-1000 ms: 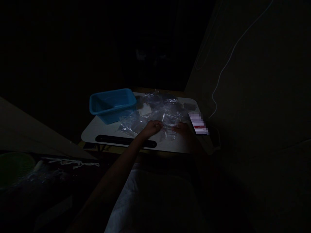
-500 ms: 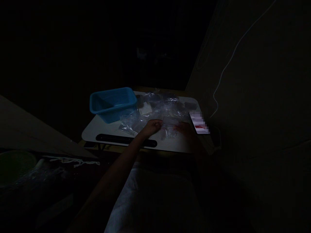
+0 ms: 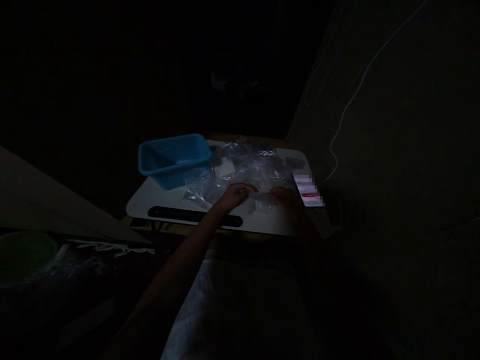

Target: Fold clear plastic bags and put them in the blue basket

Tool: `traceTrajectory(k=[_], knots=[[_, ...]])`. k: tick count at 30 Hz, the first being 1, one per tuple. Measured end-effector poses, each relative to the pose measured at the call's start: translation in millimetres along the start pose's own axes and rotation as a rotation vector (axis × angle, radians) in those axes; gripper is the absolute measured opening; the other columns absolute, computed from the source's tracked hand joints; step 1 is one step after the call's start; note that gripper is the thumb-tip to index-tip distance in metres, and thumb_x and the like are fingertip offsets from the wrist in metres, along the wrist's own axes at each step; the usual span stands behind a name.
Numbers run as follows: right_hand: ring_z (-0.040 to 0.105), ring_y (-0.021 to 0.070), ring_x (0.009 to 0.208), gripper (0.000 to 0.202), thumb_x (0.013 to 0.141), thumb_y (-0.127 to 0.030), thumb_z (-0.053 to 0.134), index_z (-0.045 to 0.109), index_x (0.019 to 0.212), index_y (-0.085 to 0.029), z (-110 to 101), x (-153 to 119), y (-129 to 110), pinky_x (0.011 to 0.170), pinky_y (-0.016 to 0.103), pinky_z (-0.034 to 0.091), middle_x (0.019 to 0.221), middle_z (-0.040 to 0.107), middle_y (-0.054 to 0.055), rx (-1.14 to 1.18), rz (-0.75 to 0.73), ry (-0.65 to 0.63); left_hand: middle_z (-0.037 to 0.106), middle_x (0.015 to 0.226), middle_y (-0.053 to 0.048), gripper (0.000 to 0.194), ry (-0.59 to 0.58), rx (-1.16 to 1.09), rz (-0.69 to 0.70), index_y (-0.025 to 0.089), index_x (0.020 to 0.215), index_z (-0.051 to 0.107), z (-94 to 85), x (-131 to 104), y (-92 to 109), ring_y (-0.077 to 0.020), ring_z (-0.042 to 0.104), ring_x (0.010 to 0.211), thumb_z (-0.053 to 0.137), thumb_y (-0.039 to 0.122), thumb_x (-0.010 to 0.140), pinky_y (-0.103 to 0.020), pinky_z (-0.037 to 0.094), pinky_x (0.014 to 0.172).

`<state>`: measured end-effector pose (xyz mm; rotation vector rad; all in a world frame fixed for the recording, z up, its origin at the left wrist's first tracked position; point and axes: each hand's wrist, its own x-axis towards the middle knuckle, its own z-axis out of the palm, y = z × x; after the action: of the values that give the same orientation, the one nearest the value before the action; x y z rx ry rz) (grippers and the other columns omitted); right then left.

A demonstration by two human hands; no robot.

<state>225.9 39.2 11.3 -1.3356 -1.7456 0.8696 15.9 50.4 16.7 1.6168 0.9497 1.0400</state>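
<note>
Dim white table (image 3: 141,204); both hands (image 3: 235,195) (image 3: 284,195) pinch clear plastic (image 3: 261,203).

I find the space between left hand (image 3: 237,195) and right hand (image 3: 282,195) taken up by a clear plastic piece (image 3: 261,203). Beyond them, heaped plastic bags (image 3: 240,150) obstruct my low passage. The blue basin (image 3: 178,179) blocks the far left; the phone (image 3: 308,190) restricts room just beside the right hand. I note bare tabletop (image 3: 148,195) at the near left corner, in front of the basin.
</note>
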Motion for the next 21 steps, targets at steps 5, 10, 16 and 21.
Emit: traceTrajectory(k=[5,10,16,21], knots=[[0.060,0.0152,0.069,0.011,0.065,-0.027,0.055,0.062,0.067,-0.019,0,0,-2,0.065,0.026,0.047,0.070,0.064,0.002,0.016,-0.038,0.026,0.066,0.073,-0.003,0.020,-0.026,-0.012,-0.020,0.012,0.071,0.065,-1.2,0,-5,-0.0116,0.057,0.066,0.046,0.018,0.069,-0.021,0.042,0.058],[0.062,0.0174,0.073,0.013,0.065,-0.031,0.059,0.062,0.070,-0.020,3,4,5,0.065,0.028,0.050,0.077,0.066,0.003,0.047,-0.084,0.069,0.067,0.077,-0.004,0.019,-0.009,0.039,0.013,0.013,0.073,0.066,-0.6,0,-9,-0.0129,0.058,0.068,0.048,0.019,0.070,-0.022,0.045,0.061],[0.061,0.0196,0.084,0.028,0.075,-0.043,0.050,0.062,0.083,-0.020,2,3,19,0.078,0.035,0.048,0.088,0.066,0.006,0.031,-0.183,0.138,0.065,0.093,-0.007,0.022,0.120,0.281,0.219,0.013,0.089,0.063,1.1,-2,-13,-0.0148,0.060,0.082,0.050,0.014,0.071,-0.026,0.048,0.072],[0.059,0.0206,0.092,0.031,0.080,-0.043,0.042,0.061,0.088,-0.020,2,-1,23,0.086,0.037,0.045,0.096,0.065,0.008,-0.016,-0.227,0.237,0.063,0.098,-0.007,0.023,0.160,0.520,0.366,0.014,0.091,0.064,-0.2,-4,-14,-0.0160,0.058,0.094,0.049,0.011,0.073,-0.030,0.046,0.086]])
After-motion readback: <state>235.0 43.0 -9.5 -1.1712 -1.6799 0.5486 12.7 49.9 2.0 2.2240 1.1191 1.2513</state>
